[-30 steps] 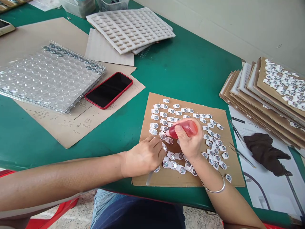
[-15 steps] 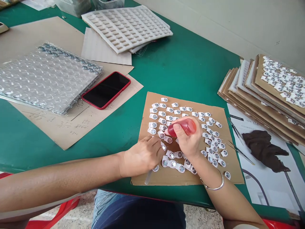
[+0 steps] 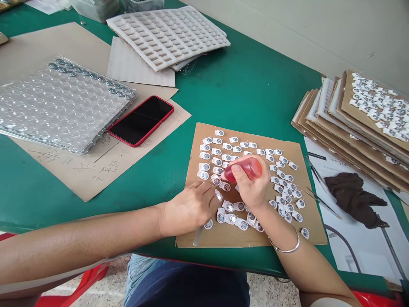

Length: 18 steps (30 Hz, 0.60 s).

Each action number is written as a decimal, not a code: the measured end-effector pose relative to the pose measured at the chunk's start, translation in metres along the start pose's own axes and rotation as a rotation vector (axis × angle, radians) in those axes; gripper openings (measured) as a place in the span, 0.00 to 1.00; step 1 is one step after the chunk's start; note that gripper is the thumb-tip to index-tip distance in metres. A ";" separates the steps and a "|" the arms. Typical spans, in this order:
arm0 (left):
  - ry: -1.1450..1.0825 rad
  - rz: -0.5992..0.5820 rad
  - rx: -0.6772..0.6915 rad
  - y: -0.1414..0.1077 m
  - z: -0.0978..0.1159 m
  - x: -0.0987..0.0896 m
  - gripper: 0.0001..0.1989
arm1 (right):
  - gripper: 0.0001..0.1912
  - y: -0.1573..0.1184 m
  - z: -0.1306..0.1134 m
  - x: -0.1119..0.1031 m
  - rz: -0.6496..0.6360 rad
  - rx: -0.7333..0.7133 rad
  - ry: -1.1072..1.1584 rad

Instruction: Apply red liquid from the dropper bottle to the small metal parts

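My right hand point(image 3: 254, 187) is wrapped round a small red squeeze bottle point(image 3: 246, 169), tilted with its tip toward the left. Just under that tip lie small white tabs with round metallic discs point(image 3: 225, 186). My left hand point(image 3: 193, 209) is closed beside them, its fingertips near the bottle's tip. From beneath it pokes the rounded end of a flat metal tool point(image 3: 198, 236), perhaps tweezers; the rest is hidden by the hand. Both hands are over a brown cardboard sheet point(image 3: 187, 238) bearing several rows of the same tabs.
At right are stacked cardboard sheets point(image 3: 311, 111), tweezers point(image 3: 324, 204), and a dark cloth point(image 3: 354, 198) on a printed paper. To the left lie a red-cased phone point(image 3: 142, 120) and clear blister trays point(image 3: 64, 106). White foam trays point(image 3: 169, 36) lie at the back.
The view has shifted very slightly. Both hands and the red bottle hold nearly the same place over the tabs.
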<state>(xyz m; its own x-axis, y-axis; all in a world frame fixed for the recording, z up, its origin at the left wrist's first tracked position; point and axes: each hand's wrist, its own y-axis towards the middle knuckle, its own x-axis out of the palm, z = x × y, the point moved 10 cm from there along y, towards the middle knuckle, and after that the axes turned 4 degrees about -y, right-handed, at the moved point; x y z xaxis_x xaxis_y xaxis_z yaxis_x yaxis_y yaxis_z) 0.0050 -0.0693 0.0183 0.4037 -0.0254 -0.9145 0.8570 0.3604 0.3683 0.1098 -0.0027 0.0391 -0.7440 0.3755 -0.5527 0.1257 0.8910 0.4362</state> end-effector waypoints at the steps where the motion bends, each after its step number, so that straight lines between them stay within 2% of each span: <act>1: 0.002 -0.001 0.003 0.000 0.000 0.000 0.09 | 0.07 0.000 0.000 0.000 0.001 0.001 0.000; 18: -0.040 0.024 0.000 0.001 -0.003 -0.005 0.11 | 0.06 0.000 0.001 -0.004 0.029 -0.026 0.048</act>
<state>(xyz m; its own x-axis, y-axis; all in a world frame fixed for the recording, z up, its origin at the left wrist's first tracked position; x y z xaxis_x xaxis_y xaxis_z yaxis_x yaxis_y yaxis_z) 0.0025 -0.0660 0.0229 0.4368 -0.0545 -0.8979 0.8470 0.3610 0.3902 0.1130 -0.0038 0.0406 -0.7711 0.3882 -0.5048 0.1312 0.8725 0.4706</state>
